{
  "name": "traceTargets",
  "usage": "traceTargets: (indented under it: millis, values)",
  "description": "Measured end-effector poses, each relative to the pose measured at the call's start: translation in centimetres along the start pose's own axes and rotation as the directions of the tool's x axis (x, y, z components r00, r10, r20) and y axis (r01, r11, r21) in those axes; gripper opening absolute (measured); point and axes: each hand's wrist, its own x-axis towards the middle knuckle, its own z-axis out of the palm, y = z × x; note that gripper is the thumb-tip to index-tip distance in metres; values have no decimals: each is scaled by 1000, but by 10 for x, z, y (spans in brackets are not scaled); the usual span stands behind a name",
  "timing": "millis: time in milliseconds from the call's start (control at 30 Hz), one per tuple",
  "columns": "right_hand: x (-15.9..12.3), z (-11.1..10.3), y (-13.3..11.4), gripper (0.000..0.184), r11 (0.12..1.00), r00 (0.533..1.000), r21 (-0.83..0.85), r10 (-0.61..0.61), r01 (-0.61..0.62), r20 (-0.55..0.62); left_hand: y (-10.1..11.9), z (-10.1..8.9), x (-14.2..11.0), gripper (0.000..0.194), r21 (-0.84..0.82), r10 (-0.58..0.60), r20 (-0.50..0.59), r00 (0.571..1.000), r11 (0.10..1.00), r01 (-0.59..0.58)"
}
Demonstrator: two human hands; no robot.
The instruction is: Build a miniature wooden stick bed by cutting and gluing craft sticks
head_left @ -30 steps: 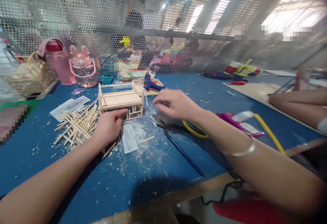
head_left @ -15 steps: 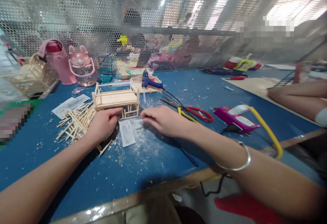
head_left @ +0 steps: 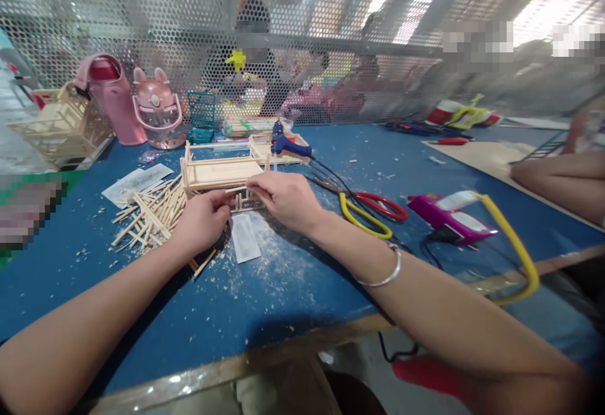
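Observation:
A short wooden stick (head_left: 237, 189) spans the gap between my two hands. My left hand (head_left: 202, 222) is closed in a pinch at its left end, and my right hand (head_left: 289, 199) pinches the right end. Just behind them stands a small bed-like model (head_left: 218, 173) built of wooden sticks; my hands hide part of its lower front. Whether the stick touches the model I cannot tell. Loose wooden sticks (head_left: 152, 213) lie piled beside my left hand. A small white paper packet (head_left: 246, 238) lies flat in front of the model.
A blue glue gun (head_left: 292, 146) rests behind the model. Red-and-yellow-handled scissors or pliers (head_left: 382, 207) and a purple tool (head_left: 451, 219) with a yellow handle lie right. Pink bottles (head_left: 116, 103) stand back left. Another person's arm (head_left: 562, 169) rests at far right.
My right hand has moved left, close to my left hand, and a short stick now shows between them. The view has shifted slightly.

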Motion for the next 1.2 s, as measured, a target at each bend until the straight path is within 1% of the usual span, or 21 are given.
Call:
traceTargets:
  millis: [133, 267, 400, 567, 667, 767, 833, 900, 1000, 1100, 1200]
  values:
    - [0, 2, 1, 28, 991, 999, -129, -46, 44, -12, -4, 1, 2, 31, -49, 2, 11, 1000, 999, -2]
    - [-1, 5, -1, 28, 977, 999, -209, -50, 46, -14, -2, 2, 1, 28, -58, 6, -5, 1000, 998, -6]
    - [-1, 7, -1, 25, 970, 999, -239, -44, 44, 3, 3, 2, 0, 25, -33, -29, -20, 999, 999, 28]
    - [0, 8, -3, 23, 969, 999, -246, -18, 29, 48, 4, 2, 2, 32, 21, -28, -63, 998, 999, 29]
    - [0, 8, -4, 24, 972, 998, -234, -14, 27, 56, 3, 2, 2, 35, 37, -34, -71, 997, 999, 37]
    - [-1, 6, -4, 26, 983, 1000, -181, -12, 17, 28, 4, 1, 1, 32, -26, -39, -36, 999, 999, 38]
    - [-3, 3, -3, 26, 996, 1000, -92, -11, 11, -3, 5, -1, 0, 30, -39, -60, -19, 998, 998, 59]
    - [-5, 0, -2, 23, 1000, 999, 23, 9, -8, -34, 6, -3, -1, 29, 9, -73, -27, 997, 997, 73]
    - [-7, -6, 0, 20, 986, 994, 153, 82, -70, -75, 6, -5, -2, 31, 129, -50, -40, 998, 990, 55]
    - [-7, -10, 2, 17, 966, 978, 223, 165, -133, -131, 6, -5, -1, 32, 227, -22, -48, 999, 973, 33]
    - [-7, -12, 3, 15, 948, 961, 268, 219, -169, -169, 7, -2, 0, 33, 277, 22, -68, 997, 961, -3]
